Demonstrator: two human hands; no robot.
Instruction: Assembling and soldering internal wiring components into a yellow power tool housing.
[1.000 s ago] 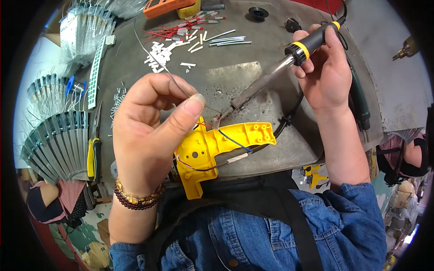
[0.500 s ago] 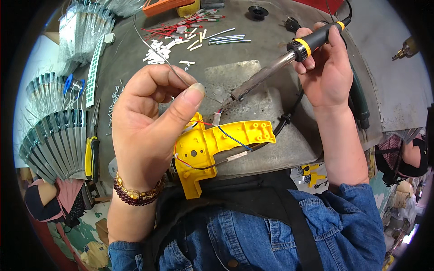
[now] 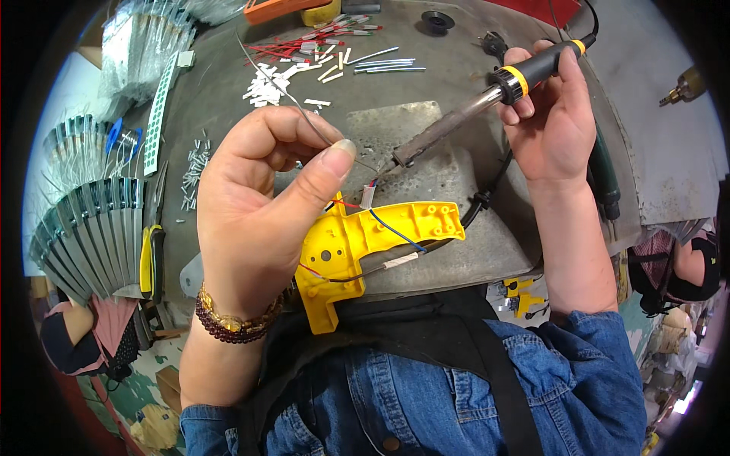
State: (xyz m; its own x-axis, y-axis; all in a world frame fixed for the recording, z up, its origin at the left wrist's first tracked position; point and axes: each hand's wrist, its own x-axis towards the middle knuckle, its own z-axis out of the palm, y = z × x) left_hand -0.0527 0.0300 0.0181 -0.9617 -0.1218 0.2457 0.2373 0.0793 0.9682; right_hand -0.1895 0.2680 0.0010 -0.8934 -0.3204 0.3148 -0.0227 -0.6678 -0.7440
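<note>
My left hand (image 3: 262,197) pinches a thin strand of solder wire (image 3: 293,99) between thumb and forefinger. In my right hand (image 3: 551,125) is a soldering iron (image 3: 456,121), held by its black and yellow handle and slanting down to the left. The iron's tip and the solder's end meet at the top of a small bundle of wires (image 3: 368,196). Below them lies a yellow plastic housing half (image 3: 342,247) with red and blue wires and a black cable (image 3: 479,204) along it. My left hand covers part of the housing's left side.
White sleeves (image 3: 266,85), red wires (image 3: 304,45) and metal rods (image 3: 389,64) lie at the back. Yellow-handled pliers (image 3: 151,262) and fanned-out dark strips with leads (image 3: 91,235) are at the left. Small metal pins (image 3: 196,167) lie scattered nearby. A dark green tool (image 3: 604,178) rests at the right.
My left hand has shifted slightly right with the solder, bringing its fingers nearer to the iron's tip. The iron has barely moved. The housing stays in place.
</note>
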